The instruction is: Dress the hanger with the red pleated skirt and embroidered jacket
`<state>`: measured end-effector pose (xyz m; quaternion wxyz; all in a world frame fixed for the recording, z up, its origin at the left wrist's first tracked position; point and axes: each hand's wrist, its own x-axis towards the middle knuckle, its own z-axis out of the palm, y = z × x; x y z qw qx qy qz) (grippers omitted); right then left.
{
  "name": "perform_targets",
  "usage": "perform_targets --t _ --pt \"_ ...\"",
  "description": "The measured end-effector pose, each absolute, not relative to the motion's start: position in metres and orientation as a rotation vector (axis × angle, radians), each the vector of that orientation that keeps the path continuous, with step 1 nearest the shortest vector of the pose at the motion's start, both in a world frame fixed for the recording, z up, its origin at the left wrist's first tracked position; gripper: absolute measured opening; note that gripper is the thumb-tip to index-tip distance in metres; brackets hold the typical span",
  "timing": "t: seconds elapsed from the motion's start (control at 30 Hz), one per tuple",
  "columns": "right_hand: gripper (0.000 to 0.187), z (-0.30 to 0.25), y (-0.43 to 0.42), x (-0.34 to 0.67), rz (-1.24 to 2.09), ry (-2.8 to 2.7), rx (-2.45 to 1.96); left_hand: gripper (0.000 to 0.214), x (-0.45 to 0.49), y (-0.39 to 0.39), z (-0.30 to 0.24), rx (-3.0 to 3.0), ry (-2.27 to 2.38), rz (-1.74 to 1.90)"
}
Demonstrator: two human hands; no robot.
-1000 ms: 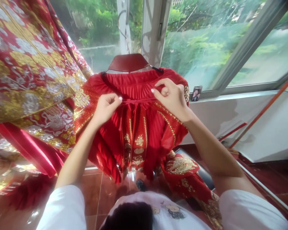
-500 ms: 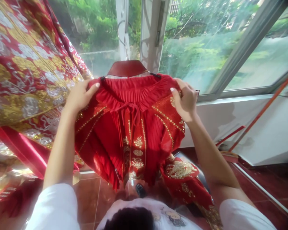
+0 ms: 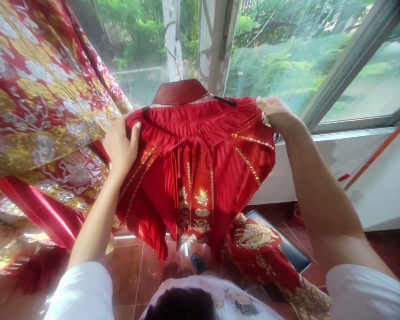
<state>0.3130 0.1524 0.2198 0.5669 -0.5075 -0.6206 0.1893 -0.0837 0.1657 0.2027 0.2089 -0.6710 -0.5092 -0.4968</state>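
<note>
A red pleated skirt [image 3: 220, 164] with gold beaded trim hangs in front of me from a hanger [image 3: 223, 100] with a wire hook. Its gathered top is tied with a thin red cord [image 3: 195, 141]. On the left, my left hand [image 3: 120, 141] pinches the gathered edge, thumb in front and fingers behind. My right hand [image 3: 278, 114] grips the opposite upper edge, its fingers partly hidden behind the cloth. Just above the gathered edge sits a dark red collar-shaped piece [image 3: 180, 92]. Lower right, a red cloth part with gold embroidery [image 3: 256, 238] droops towards me.
A large red, gold and silver embroidered garment [image 3: 43, 102] hangs close on the left. Windows [image 3: 296, 71] stand behind, above a white wall [image 3: 380, 178]. An orange pole [image 3: 383, 146] leans at the right. A dark flat object [image 3: 300, 255] lies low on the tiled floor [image 3: 123, 271].
My right hand has moved outward to the right, pulling the skirt's top wider. My left hand has shifted slightly right and down. More of the dark flat object shows.
</note>
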Motion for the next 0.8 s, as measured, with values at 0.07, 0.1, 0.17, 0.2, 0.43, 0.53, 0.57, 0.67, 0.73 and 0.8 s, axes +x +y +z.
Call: perform_targets --t 0.07,0.1,0.17,0.2,0.43,0.53,0.57,0.67,0.73,0.8 --pt "0.038 0.216 0.146 0.308 0.221 -1.414 -1.180 0.051 -0.085 0.162 0.207 -1.901 -1.469 -1.336" --pt "0.027 0.213 0.141 0.305 0.107 -1.416 -1.159 0.051 -0.086 0.160 0.210 -1.925 -1.497 -1.312" --pt "0.016 0.206 0.133 0.300 -0.057 -1.485 -1.097 0.051 -0.087 0.158 0.214 -1.951 -1.540 -1.287" --pt "0.021 0.202 0.129 0.297 -0.114 -1.542 -1.081 0.051 -0.088 0.159 0.215 -1.947 -1.555 -1.291" --pt "0.024 0.162 0.105 0.223 -0.785 -1.408 -1.217 0.048 -0.084 0.167 0.214 -1.922 -1.572 -1.357" --pt "0.018 0.140 0.107 0.180 -0.936 -1.583 -1.050 0.046 -0.084 0.171 0.212 -1.937 -1.566 -1.388" --pt "0.017 0.134 0.111 0.171 -0.974 -1.593 -1.015 0.046 -0.084 0.172 0.212 -1.941 -1.563 -1.402" --pt "0.017 0.126 0.127 0.160 -1.023 -1.535 -1.007 0.046 -0.083 0.173 0.209 -1.934 -1.544 -1.434" --pt "0.020 0.125 0.136 0.162 -1.047 -1.512 -0.992 0.045 -0.083 0.174 0.208 -1.924 -1.530 -1.432" --pt "0.022 0.126 0.141 0.164 -1.099 -1.489 -0.907 0.045 -0.082 0.173 0.208 -1.924 -1.523 -1.419"
